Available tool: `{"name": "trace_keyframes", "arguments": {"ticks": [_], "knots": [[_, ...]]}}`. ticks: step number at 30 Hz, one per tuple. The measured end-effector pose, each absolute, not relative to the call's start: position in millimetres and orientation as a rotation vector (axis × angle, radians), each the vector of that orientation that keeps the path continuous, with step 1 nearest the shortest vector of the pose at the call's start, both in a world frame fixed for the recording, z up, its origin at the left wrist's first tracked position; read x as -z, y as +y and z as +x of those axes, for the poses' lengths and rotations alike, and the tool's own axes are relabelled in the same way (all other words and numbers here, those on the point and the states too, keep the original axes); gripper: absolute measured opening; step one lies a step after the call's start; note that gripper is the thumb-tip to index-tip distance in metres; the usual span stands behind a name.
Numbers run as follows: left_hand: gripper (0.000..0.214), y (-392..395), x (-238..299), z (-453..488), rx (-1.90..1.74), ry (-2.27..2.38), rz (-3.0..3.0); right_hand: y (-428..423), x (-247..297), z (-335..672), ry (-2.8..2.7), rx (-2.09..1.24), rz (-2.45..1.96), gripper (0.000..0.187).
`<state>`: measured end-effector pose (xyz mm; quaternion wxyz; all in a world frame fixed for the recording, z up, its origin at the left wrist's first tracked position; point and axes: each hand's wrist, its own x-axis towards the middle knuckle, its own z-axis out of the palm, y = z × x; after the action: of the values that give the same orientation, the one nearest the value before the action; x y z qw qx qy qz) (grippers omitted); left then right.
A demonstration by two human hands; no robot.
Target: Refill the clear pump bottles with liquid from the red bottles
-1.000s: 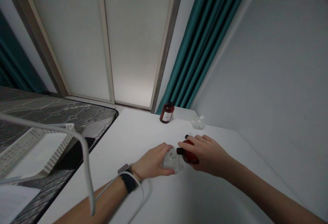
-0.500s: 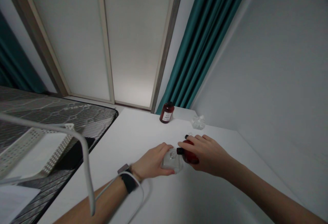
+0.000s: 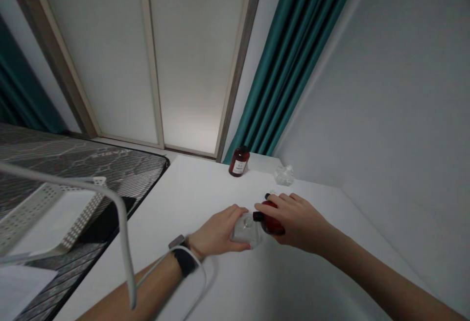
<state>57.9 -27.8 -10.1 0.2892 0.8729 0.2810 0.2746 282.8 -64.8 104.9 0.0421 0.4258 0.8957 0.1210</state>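
My left hand (image 3: 223, 230) is closed around the side of a clear bottle (image 3: 245, 232) over the white table (image 3: 176, 198). In my right hand (image 3: 295, 220) is a dark red-brown bottle (image 3: 272, 224), tipped on its side with its black neck (image 3: 258, 216) over the top of the clear one. Whether liquid is flowing cannot be made out. A small black piece (image 3: 268, 196) shows just beyond my right fingers, mostly hidden by them. Farther back, another red-brown bottle (image 3: 239, 161) with a white label and black cap stands upright.
Crumpled clear plastic (image 3: 284, 175) lies at the table's back right, near the wall (image 3: 400, 115). To the left are a white perforated basket (image 3: 82, 218) and a curved white bar (image 3: 123, 228) close to the camera. A white cable (image 3: 201, 282) runs by my left wrist.
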Motion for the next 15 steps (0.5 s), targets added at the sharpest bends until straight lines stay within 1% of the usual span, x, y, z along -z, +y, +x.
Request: {"name": "trace_keyframes", "arguments": {"ticks": [15], "knots": [[0.070,-27.5,7.8,57.9,-0.712,0.756,2.343,-65.3,-108.5,280.5,2.727,-0.362,1.295,0.059]]}}
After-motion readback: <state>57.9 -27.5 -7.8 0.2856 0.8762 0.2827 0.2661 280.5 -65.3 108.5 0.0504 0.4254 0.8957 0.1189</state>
